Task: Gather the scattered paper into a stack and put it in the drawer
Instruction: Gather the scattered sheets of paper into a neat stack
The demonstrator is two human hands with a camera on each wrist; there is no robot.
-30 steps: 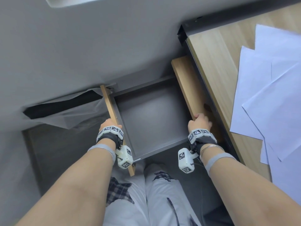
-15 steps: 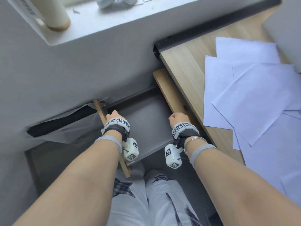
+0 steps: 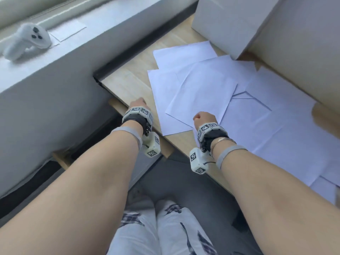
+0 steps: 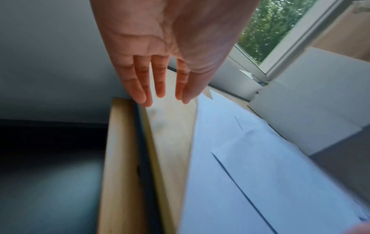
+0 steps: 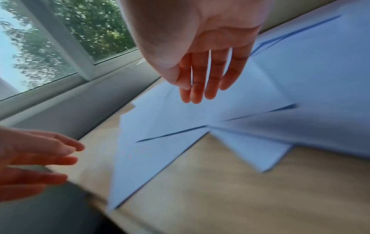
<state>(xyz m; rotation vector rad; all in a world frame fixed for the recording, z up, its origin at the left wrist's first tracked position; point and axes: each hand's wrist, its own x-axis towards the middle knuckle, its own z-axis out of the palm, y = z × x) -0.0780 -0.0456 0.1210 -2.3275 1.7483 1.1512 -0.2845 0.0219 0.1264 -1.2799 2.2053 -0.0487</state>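
Observation:
Several white paper sheets (image 3: 206,89) (image 4: 260,182) (image 5: 200,114) lie overlapping and askew on the wooden desk (image 3: 128,83). My left hand (image 3: 138,103) (image 4: 160,88) hovers over the desk's left edge beside the sheets, fingers straight, holding nothing. My right hand (image 3: 203,116) (image 5: 202,88) hangs above the near sheets, fingers relaxed and empty. The drawer (image 3: 117,105) (image 4: 120,158) stands pulled out under the desk's left side, mostly hidden behind my left arm.
White cardboard boxes (image 3: 239,21) stand on the desk behind the sheets. A white controller (image 3: 25,39) lies on the windowsill at the upper left. My legs (image 3: 156,227) are below, next to the desk's front edge (image 3: 184,146).
Both hands let go of the drawer's wooden sides and rose to the desk top. My view swung up and right from the drawer to the scattered sheets.

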